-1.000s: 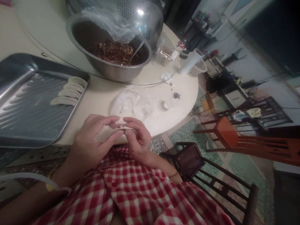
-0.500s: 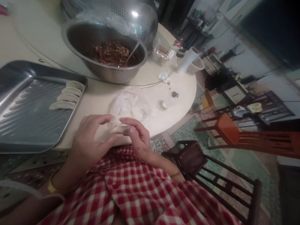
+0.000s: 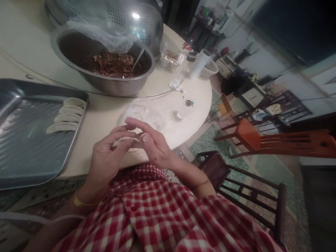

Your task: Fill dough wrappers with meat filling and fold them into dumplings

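Between my hands, just above the table's near edge, is a pale dumpling [image 3: 123, 140], partly hidden by my fingers. My left hand [image 3: 109, 152] grips its left side, thumb in front and fingers behind. My right hand [image 3: 153, 143] pinches the right end between thumb and forefinger. White flour dust shows on the right thumb. Just beyond my hands lies a crumpled clear plastic bag [image 3: 143, 111]. To the left, several finished dumplings [image 3: 67, 115] lie in a row along the right side of a metal tray [image 3: 34, 154].
A steel bowl [image 3: 112, 85] of dark minced filling [image 3: 112, 64] with a spoon handle stands beyond, under plastic wrap. Behind it leans a large colander [image 3: 149, 21]. A plastic roll [image 3: 201, 63] and white basket [image 3: 210, 70] stand at the right. A dark chair [image 3: 214, 169] is beside the table.
My hands have drawn closer together around the dumpling, and the left hand has shifted right. The right fingers now reach further over it. The whole view has shifted slightly.
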Motion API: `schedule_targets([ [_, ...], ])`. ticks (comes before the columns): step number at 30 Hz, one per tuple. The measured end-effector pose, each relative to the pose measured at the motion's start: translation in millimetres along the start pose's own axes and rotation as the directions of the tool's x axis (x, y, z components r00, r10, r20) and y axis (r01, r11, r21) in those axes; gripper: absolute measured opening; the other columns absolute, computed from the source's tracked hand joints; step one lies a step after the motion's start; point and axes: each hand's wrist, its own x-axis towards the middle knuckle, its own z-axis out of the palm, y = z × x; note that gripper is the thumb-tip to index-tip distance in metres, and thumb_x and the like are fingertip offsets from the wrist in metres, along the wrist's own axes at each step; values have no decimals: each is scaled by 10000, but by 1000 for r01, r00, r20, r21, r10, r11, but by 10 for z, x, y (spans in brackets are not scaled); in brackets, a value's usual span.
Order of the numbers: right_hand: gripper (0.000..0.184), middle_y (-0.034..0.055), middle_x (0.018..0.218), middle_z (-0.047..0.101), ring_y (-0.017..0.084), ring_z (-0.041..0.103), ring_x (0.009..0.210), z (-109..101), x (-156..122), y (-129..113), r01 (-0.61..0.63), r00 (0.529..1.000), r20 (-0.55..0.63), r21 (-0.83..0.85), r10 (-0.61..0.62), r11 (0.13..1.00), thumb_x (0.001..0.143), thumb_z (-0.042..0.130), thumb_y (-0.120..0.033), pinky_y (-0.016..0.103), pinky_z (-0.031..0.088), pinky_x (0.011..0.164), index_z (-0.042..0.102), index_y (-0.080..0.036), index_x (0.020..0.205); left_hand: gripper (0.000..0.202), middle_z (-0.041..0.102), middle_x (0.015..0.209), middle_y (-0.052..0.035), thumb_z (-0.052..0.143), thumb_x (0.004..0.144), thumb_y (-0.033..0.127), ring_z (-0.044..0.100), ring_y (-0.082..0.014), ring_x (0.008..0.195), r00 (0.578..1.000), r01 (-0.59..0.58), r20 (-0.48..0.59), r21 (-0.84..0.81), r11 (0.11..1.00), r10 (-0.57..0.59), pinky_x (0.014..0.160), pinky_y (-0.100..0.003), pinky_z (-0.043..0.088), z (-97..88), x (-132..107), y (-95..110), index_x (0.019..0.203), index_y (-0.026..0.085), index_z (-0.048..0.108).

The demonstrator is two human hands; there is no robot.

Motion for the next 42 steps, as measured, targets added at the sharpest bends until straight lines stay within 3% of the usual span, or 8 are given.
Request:
schedule_targets([
  [4, 440, 69, 1284, 683, 140, 729, 932, -47, 12, -14, -43, 999, -15, 64, 44, 997, 1013, 449, -510, 320, 640, 839, 534, -255, 1362, 130, 771, 987, -30, 831, 724, 299, 696, -150, 835, 988, -3, -144, -366, 931, -54, 586, -205, 534, 26, 72, 107, 753, 233, 722],
  [8, 277, 54, 1061, 722, 134, 725, 870, -75, -28, -19, 43, 987, -148, -90, -56, 995, 984, 556, -405, 283, 637, 760, 639, -229, 1182, 253, 794, 872, -29, 857, 704, 366, 617, -115, 503, 975, 168, -48, -483, 859, -217, 436, -220, 473, 14, 132, 171, 813, 240, 666],
  [15, 119, 38, 934, 756, 129, 702, 869, -158, -67, -42, 216, 946, -153, -365, -287, 906, 944, 606, -205, 272, 623, 765, 689, -211, 1029, 312, 802, 909, 6, 912, 630, 301, 695, -130, 563, 962, 273, 96, -424, 863, -258, 485, -211, 531, 38, 108, 156, 832, 294, 675],
  [21, 130, 34, 966, 752, 135, 699, 874, -265, -122, -28, 187, 965, -95, -398, -243, 898, 956, 582, -248, 289, 619, 776, 692, -237, 1023, 224, 795, 1019, 0, 881, 677, 322, 706, -126, 568, 962, 266, 154, -321, 909, -227, 496, -222, 557, 53, 84, 150, 744, 283, 670],
  [27, 138, 52, 862, 726, 134, 694, 809, -348, -131, -68, 193, 974, -28, -421, -226, 886, 959, 562, -210, 273, 603, 720, 694, -174, 965, 179, 765, 1114, -30, 818, 752, 319, 697, -138, 572, 951, 219, 264, -217, 951, -159, 482, -256, 551, -20, 41, 72, 756, 248, 654],
  [31, 156, 37, 836, 707, 128, 667, 769, -363, -135, -74, 132, 988, -18, -407, -153, 904, 965, 547, -222, 271, 585, 694, 691, -169, 992, 158, 766, 1106, -31, 799, 769, 263, 688, -123, 574, 957, 196, 253, -203, 959, -142, 520, -248, 562, -20, 7, 75, 784, 228, 645],
  [36, 221, 59, 913, 703, 139, 668, 845, -406, -144, -64, 257, 966, 76, -429, -249, 866, 974, 525, -191, 274, 597, 741, 689, -163, 1119, 174, 771, 1076, -34, 802, 759, 261, 665, -123, 562, 959, 241, 190, -155, 958, -210, 471, -233, 520, 16, -14, 120, 799, 221, 638],
  [42, 184, 59, 854, 693, 134, 657, 784, -355, -118, -60, 259, 963, 67, -499, -261, 827, 967, 519, -200, 251, 580, 673, 696, -154, 985, 91, 722, 1078, 1, 712, 811, 181, 624, -87, 587, 944, 296, 199, -162, 942, -262, 511, -230, 495, 71, -69, 255, 765, 216, 641],
])
